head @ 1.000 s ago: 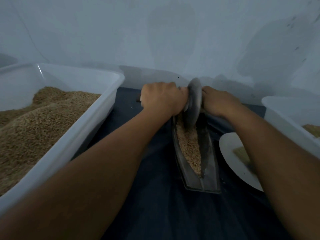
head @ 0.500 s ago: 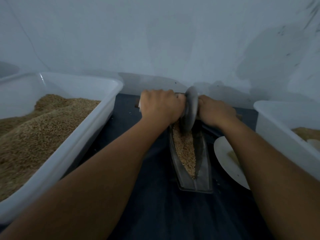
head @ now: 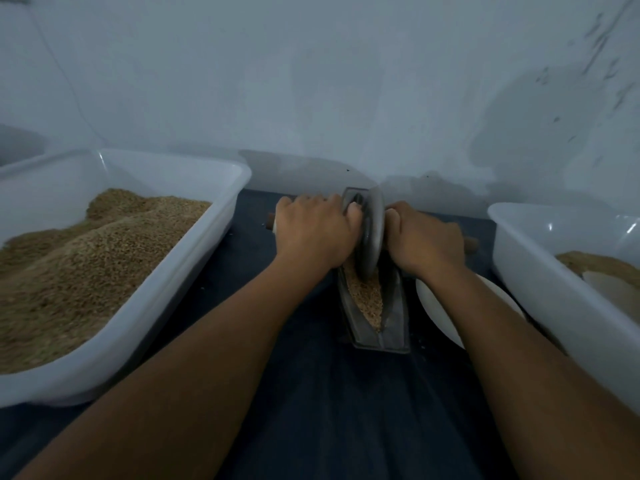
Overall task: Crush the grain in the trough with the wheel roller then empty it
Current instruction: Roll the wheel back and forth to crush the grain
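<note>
Rolled toward twelve o'clock, the grey metal wheel roller (head: 371, 237), its axle gripped by left hand (head: 313, 233) and right hand (head: 424, 242), is mid-crush in the narrow dark metal trough (head: 393, 306), so I judge a pull back toward six o'clock over the tan grain (head: 365, 299) comes next

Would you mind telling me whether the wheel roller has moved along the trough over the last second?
Cannot tell. The wheel roller sits near the far end of the trough, much as before; the head camera itself shifted, so any small travel is unclear.
</note>
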Demonstrator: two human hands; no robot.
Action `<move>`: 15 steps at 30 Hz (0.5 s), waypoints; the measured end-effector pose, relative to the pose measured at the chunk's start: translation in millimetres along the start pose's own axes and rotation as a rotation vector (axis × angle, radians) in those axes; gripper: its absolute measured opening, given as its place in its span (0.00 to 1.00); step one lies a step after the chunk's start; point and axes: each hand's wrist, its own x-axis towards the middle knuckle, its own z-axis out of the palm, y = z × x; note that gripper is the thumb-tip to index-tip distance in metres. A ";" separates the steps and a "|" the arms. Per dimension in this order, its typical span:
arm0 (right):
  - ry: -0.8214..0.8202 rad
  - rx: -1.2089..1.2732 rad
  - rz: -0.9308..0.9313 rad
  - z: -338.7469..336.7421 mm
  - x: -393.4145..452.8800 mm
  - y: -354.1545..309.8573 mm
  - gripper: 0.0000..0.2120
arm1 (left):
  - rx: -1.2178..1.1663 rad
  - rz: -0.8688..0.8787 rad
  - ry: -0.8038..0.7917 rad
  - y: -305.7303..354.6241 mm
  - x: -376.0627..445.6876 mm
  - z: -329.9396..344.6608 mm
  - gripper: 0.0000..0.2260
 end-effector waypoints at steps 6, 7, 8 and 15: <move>0.041 0.004 -0.014 -4.7 -15.6 -0.9 0.22 | 0.012 0.037 0.008 1.3 -14.5 -9.7 0.24; 0.045 0.011 -0.015 -5.4 -18.4 -0.2 0.22 | 0.019 0.046 0.010 2.1 -16.3 -11.0 0.24; 0.047 0.014 -0.018 -6.2 -20.6 0.4 0.22 | 0.023 0.052 0.010 2.7 -17.6 -12.2 0.24; -0.075 0.011 -0.042 -14.8 -24.0 4.0 0.21 | 0.048 0.077 -0.049 2.0 -20.1 -16.6 0.26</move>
